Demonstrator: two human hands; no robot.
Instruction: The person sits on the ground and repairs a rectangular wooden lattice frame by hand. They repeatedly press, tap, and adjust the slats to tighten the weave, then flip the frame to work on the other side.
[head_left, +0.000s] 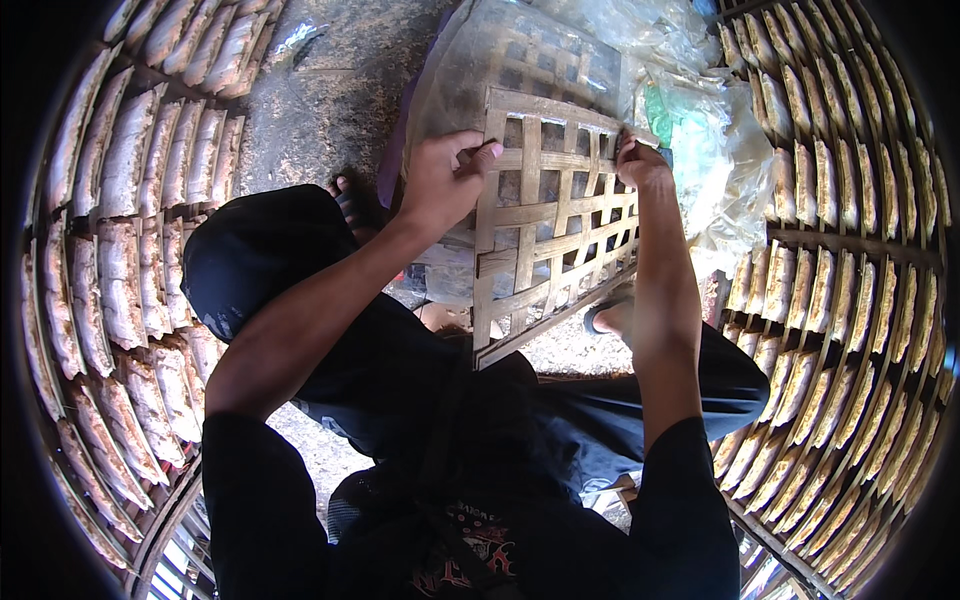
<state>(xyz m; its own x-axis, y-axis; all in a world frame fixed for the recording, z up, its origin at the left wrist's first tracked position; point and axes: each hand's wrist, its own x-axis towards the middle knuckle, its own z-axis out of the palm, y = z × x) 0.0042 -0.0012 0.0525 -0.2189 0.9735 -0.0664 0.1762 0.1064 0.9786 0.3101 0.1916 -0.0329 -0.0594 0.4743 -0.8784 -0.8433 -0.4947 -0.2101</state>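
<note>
A woven bamboo lattice panel (530,215) is held tilted in front of my lap. My left hand (450,180) grips its upper left edge, thumb and fingers curled at the strip. At the upper right corner, my right hand (641,160) is closed on the same panel, its fingertips partly hidden. Behind it lie crumpled clear plastic sheets (725,200), with a green piece (660,110) among them. Through the plastic at the top, more woven lattice (550,45) shows faintly.
Slatted racks holding rows of pale, brown-edged pieces stand close on the left (130,250) and right (820,280). A speckled grey floor (310,100) shows at upper left. My bent legs (245,255) surround the panel, a sandalled foot (610,320) showing at its right.
</note>
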